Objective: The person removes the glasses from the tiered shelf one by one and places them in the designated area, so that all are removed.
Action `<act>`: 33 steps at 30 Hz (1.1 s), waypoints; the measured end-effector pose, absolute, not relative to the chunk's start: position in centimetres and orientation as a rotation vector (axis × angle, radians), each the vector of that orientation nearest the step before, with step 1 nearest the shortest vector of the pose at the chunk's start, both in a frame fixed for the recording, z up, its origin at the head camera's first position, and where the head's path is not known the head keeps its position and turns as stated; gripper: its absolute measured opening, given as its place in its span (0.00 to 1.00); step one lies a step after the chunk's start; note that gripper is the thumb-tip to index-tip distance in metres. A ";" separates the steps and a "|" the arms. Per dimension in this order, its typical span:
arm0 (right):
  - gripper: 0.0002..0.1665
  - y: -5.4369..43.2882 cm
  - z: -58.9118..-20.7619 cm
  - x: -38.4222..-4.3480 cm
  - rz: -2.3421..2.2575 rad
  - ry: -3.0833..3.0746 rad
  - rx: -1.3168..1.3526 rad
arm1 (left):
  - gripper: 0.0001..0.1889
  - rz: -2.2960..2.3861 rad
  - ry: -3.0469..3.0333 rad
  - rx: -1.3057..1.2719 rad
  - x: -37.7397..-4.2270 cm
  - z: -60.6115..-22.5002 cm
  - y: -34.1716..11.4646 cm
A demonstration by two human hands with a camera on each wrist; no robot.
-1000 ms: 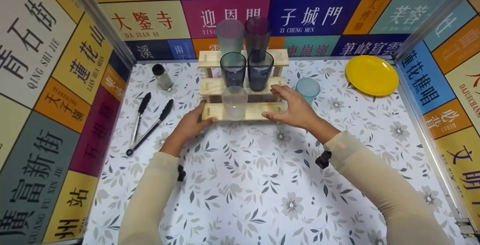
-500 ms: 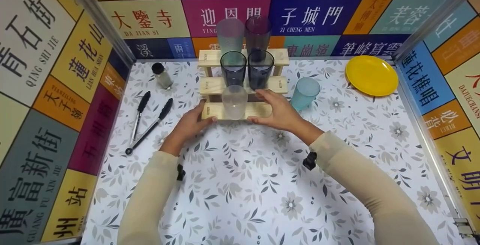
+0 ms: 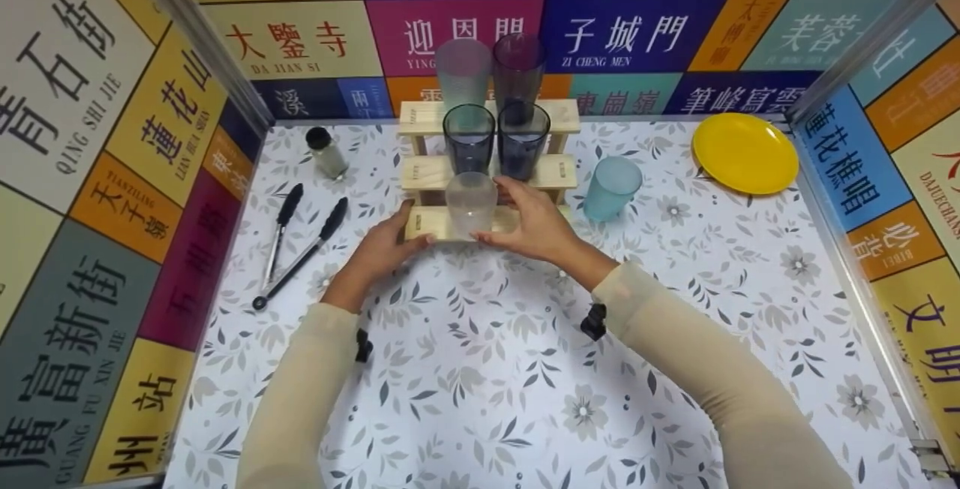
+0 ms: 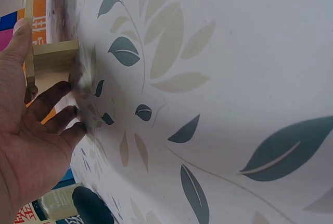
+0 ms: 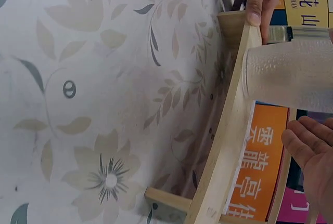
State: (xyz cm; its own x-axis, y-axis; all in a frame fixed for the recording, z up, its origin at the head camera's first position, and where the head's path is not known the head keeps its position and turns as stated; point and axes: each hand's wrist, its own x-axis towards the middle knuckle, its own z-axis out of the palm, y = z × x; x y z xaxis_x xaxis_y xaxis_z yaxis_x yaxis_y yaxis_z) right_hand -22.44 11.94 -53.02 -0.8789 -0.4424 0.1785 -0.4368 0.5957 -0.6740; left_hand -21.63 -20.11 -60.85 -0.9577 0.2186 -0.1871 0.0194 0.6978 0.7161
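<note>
A three-step wooden stand [image 3: 420,172] holds several tumblers at the back middle of the table. My left hand [image 3: 386,240] grips the left end of its lowest step, thumb on the front edge, as the right wrist view also shows. On that step stands a clear frosted cup [image 3: 471,200], upright. Close at the cup's right side is my right hand [image 3: 536,223], thumb and fingers spread apart; in the right wrist view its fingers [image 5: 302,135] are extended beside the cup [image 5: 291,76]. Two dark glasses [image 3: 469,133] occupy the middle step.
The top step carries a pale ribbed tumbler [image 3: 463,73] and a purplish one [image 3: 517,69]. Right of the stand are a blue cup [image 3: 613,187] and a yellow plate [image 3: 744,153]. Black-tipped tongs [image 3: 300,256] and a black-capped jar [image 3: 325,155] lie left. Sign-patterned walls enclose the table.
My right hand has slid left from the right end of the lowest step to beside the frosted cup, uncovering the blue cup. My left hand has stayed at the step's left end.
</note>
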 end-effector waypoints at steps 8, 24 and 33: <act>0.58 10.5 -53.5 -22.4 -1.199 2.839 -0.715 | 0.55 1.129 2.639 0.168 -21.4 -61.2 -20.1; 0.58 8.6 -53.9 -22.8 -1.247 2.941 -0.678 | 0.52 1.130 2.662 0.215 -21.6 -60.9 -20.3; 0.56 8.6 -54.0 -22.9 -1.264 2.953 -0.738 | 0.53 1.115 2.666 0.196 -21.6 -61.1 -20.3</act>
